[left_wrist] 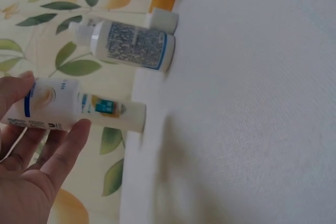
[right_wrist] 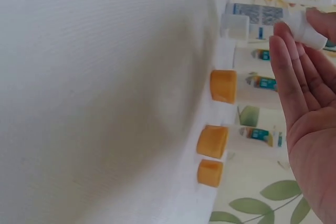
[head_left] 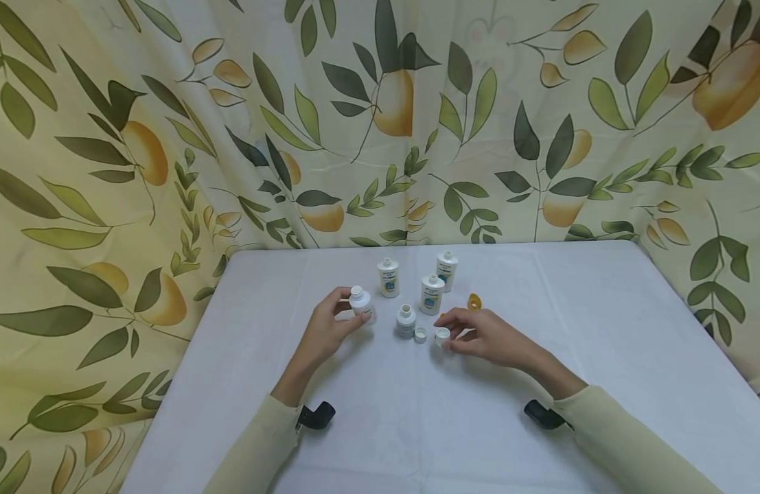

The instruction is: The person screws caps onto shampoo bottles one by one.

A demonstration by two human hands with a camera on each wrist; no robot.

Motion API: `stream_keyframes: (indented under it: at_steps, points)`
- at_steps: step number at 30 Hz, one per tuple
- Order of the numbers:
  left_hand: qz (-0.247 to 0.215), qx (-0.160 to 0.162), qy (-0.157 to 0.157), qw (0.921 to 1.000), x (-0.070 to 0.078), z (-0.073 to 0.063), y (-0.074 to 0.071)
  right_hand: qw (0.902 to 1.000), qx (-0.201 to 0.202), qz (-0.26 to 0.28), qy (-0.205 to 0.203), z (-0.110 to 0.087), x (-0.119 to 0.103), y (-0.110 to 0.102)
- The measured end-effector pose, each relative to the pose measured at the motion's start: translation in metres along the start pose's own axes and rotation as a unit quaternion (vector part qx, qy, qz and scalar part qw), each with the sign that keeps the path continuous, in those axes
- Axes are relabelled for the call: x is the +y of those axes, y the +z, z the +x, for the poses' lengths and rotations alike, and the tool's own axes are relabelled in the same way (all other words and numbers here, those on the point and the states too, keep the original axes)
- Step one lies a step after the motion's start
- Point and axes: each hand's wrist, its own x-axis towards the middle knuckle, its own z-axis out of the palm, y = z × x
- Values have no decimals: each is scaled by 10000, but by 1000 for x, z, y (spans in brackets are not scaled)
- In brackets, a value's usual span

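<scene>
My left hand holds a small white bottle raised off the table, fingers and thumb round its sides. In the left wrist view that bottle shows printed text and a pale swirl. With thumb and fingers my right hand pinches a white cap, seen as a white cap in the right wrist view. Between the hands stands another small bottle, its neck uncovered. A second white cap rests on the table beside it.
Behind stand three taller white bottles, a left bottle, a front bottle and a back bottle, all without caps. An orange cap lies to their right; the right wrist view shows three, including a nearer orange cap. A patterned curtain hangs behind the white-covered table.
</scene>
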Motion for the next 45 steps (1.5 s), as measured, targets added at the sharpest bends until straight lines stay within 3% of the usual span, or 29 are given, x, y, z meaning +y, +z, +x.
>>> stream_keyframes:
  at_steps: [9, 16, 27, 36, 45]
  points:
    - [-168, -134, 14, 9998, 14, -9, -2, 9986, 518, 121, 15, 2, -11, -4]
    - [-310, -255, 315, 9987, 23, -9, 2, 9963, 821, 249, 49, 4, -22, -9]
    - [-388, -347, 552, 9971, 36, -7, 12, 9923, 1015, 696, -107, 8, -32, -18]
    - [-529, -385, 660, 9957, 44, -5, 20, 9909, 1166, 676, -16, 14, -43, -25]
    - [-692, -458, 762, 9936, 49, -4, 27, 9889, 1276, 697, -307, 20, -54, -30]
